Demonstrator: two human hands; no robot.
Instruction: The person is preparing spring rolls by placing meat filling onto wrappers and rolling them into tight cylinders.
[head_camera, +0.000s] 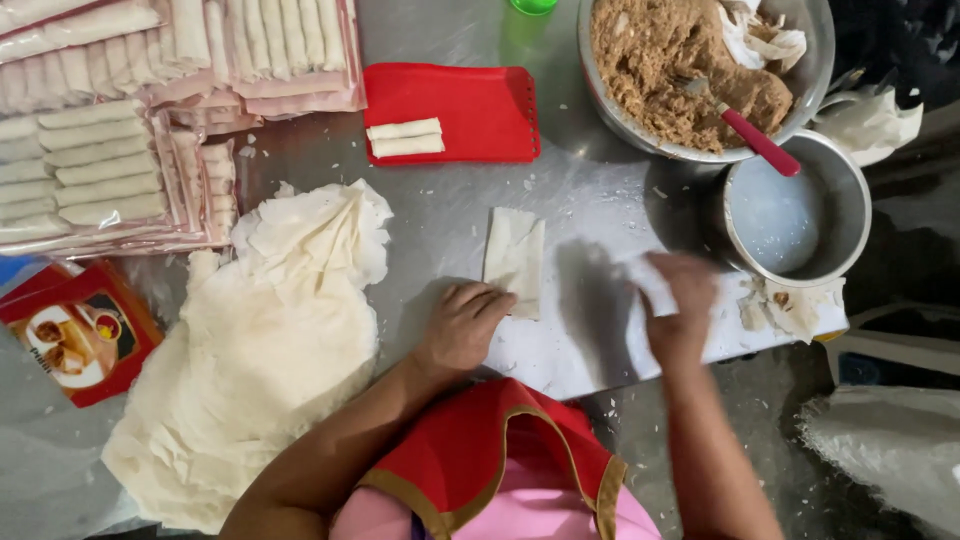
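My left hand (462, 325) rests on the metal table (590, 200), fingertips touching the lower corner of a folded white wrapper (515, 255). My right hand (680, 305) is blurred and pinches a small pale scrap of wrapper (652, 288), just left of a small metal bowl (845, 215) with whitish liquid. A big pile of thin wrapper sheets (270, 340) lies to my left. A large metal bowl (815, 60) of brown minced filling holds a red-handled spoon (760, 142). Two finished rolls (405, 137) lie on a red tray (480, 110).
Stacked packs of finished rolls (110, 120) fill the far left. A red printed packet (75, 335) lies at the left edge. Wrapper scraps (790, 305) sit by the small bowl, crumpled paper (870, 120) at the right, a green cup (533, 6) at the top.
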